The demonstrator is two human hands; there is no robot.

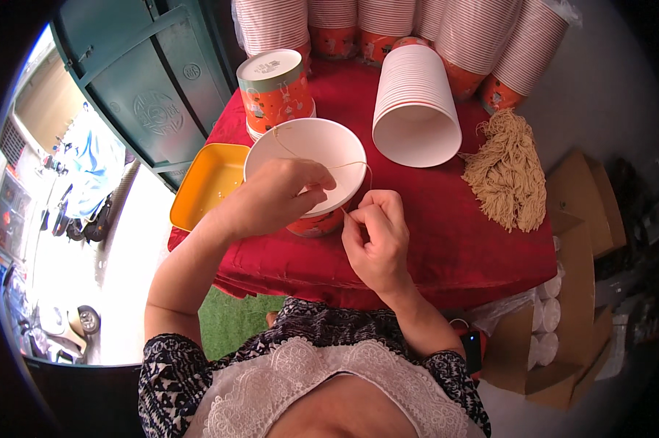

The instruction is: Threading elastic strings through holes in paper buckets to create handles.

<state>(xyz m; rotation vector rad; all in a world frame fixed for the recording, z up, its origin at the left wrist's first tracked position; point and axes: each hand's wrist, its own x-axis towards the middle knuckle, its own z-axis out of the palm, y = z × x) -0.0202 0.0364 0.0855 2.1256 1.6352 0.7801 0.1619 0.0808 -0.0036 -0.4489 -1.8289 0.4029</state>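
Note:
A large white paper bucket (322, 139) with an orange printed outside stands upright near the front of the table. My left hand (282, 193) is over its mouth, fingers curled and pinched on a thin tan string (353, 164). The string loops over the bucket's right rim toward my right hand (379, 241). That hand is closed just outside the rim, thumb and forefinger pinching the string. Another part of the string hangs over the bucket's far left rim. To the right, a bundle of tan strings (508, 175) lies on the red cloth.
Nested white buckets (415, 95) lie on their side behind. An upturned orange bucket (277, 95) tops a stack at the left, beside a yellow tray (209, 179). Tall bucket stacks (477, 36) line the back. An open cardboard box (574, 292) stands at the right.

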